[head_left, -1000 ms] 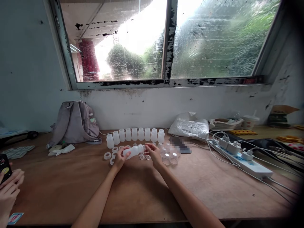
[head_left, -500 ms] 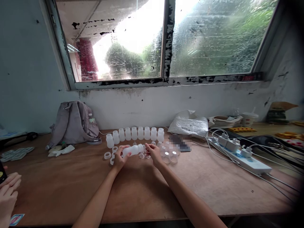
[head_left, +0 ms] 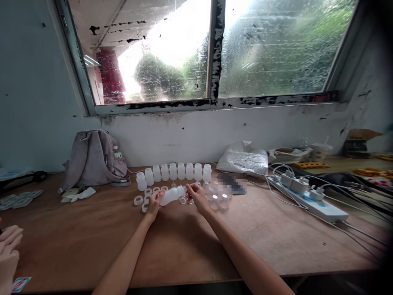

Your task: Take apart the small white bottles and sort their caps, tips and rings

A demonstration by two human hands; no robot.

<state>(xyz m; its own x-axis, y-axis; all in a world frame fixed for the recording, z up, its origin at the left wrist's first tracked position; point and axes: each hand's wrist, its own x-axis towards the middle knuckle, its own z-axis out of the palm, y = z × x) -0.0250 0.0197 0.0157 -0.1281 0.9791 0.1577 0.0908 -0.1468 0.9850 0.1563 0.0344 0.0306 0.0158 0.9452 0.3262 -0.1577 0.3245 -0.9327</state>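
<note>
My left hand (head_left: 155, 204) is closed around the base of a frosted white bottle (head_left: 170, 196), tilted with its mouth toward the right. At that mouth, the fingers of my right hand (head_left: 197, 197) pinch a small clear piece (head_left: 183, 190), partly hidden by the fingers. White rings (head_left: 138, 200) lie beside and behind my left hand. Small clear rings (head_left: 183, 200) rest on the table below the bottle's mouth. To the right of my right hand stand several clear cups or covers (head_left: 214, 203). Behind both hands a row of frosted bottles (head_left: 173, 171) stands upright.
A backpack (head_left: 96, 159) leans on the wall at left, near a white tissue (head_left: 78, 195). At right are a silvery plastic bag (head_left: 242, 159), a blurred-out dark object (head_left: 232, 184) and a power strip (head_left: 325, 208) with cables. Another person's hands (head_left: 9, 246) show at far left.
The bottle has turned a little in my left hand, whose fingers now sit nearer its base. My right hand stays at the bottle's mouth. The view has shifted slightly.
</note>
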